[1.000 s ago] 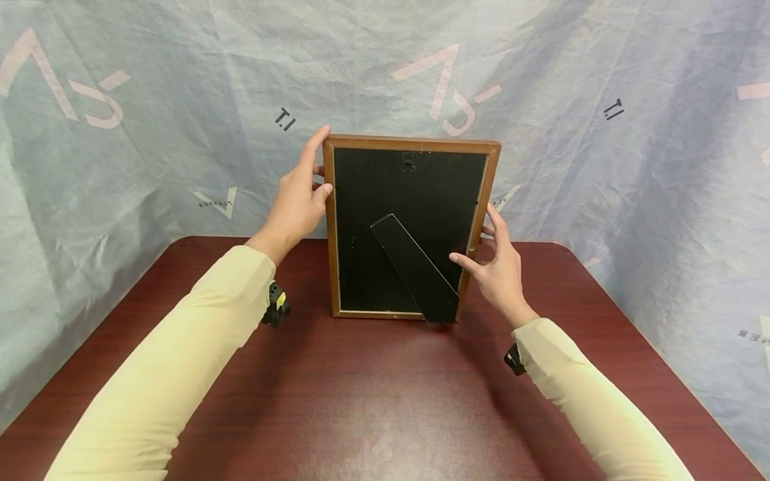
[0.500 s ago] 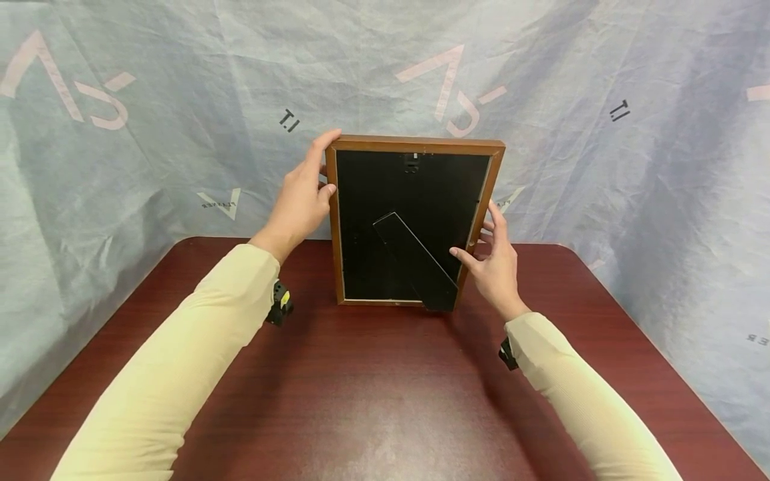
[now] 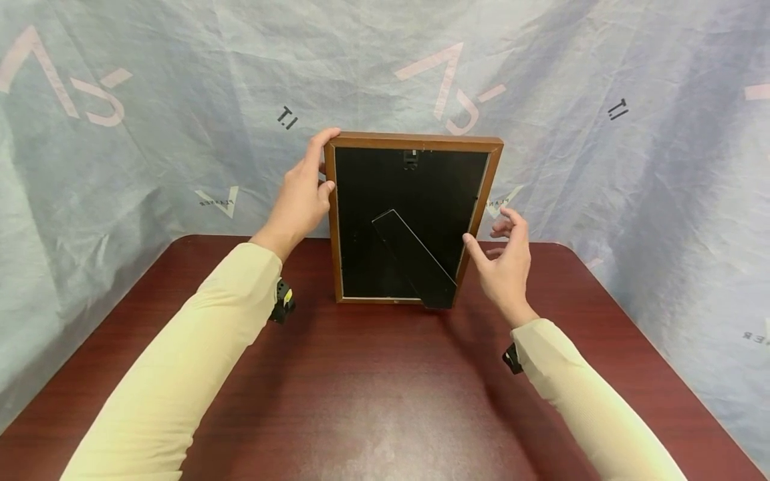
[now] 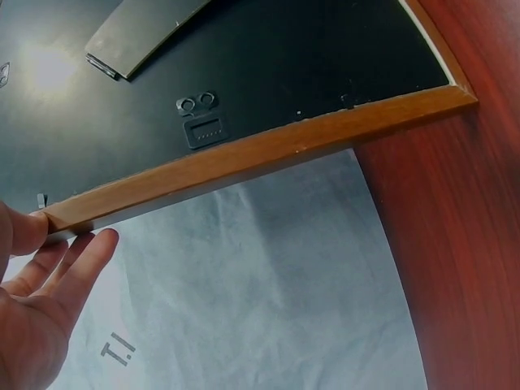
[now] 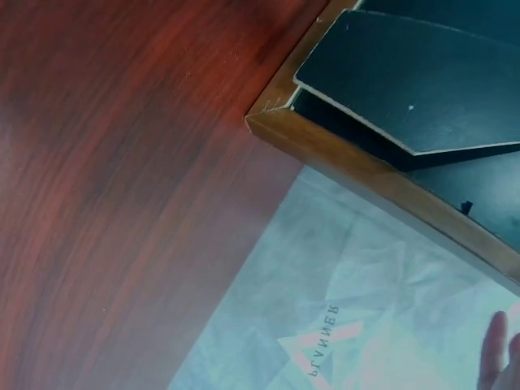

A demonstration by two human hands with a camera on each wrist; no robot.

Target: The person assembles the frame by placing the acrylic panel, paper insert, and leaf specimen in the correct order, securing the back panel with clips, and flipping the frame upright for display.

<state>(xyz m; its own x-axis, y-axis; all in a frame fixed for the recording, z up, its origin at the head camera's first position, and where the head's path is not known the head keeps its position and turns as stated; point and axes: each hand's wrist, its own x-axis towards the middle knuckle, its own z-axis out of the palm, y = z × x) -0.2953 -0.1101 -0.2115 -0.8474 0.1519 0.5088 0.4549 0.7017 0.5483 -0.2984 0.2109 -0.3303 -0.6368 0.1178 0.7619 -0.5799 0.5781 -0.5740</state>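
A brown wooden picture frame (image 3: 412,184) stands on the table in the head view, its black back facing me. The easel leg (image 3: 415,260) slants across that back toward the lower right corner. My left hand (image 3: 301,200) grips the upper part of the left side, thumb on the back and fingers around the outer edge, as the left wrist view also shows. At the right side, my right hand (image 3: 505,267) has its thumb tip by the wooden edge, while the fingers are loosely bent and apart from it. Fingertips (image 5: 494,349) appear at the right wrist view's lower corner.
The dark red table (image 3: 385,394) ends at a rounded far edge behind the frame. Grey-blue cloth (image 3: 361,67) with printed letters hangs at the back and both sides. A metal hanger (image 4: 203,122) is fixed to the frame's back.
The frame's lower edge has shifted slightly back, away from me. My right hand has let go of the right side, its fingers moving outward to the right. The left hand keeps its hold.
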